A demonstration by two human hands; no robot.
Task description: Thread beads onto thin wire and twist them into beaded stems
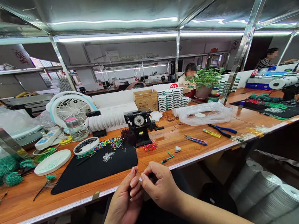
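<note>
My left hand (126, 201) and my right hand (161, 186) meet in front of the table's edge, at the lower middle. Both have curled fingers, the fingertips pinched close together; whatever they hold is too small to make out. Beyond them lies a black mat (99, 168) with a pile of small silvery pieces (107, 156) and colourful beads (112, 143). A black winding machine (140, 126) with a dial and a row of white spools (107, 121) stands at the mat's back right. A short green-and-black piece (167, 158) rests just past my right hand.
Snips (195, 140), a yellow tool (211, 133) and blue-handled pliers (222, 130) lie to the right. White dishes (52, 162), a fan (71, 108) and a jar (77, 129) stand left. Stacked spools (173, 98) and a potted plant (203, 83) stand behind. Other people sit farther back.
</note>
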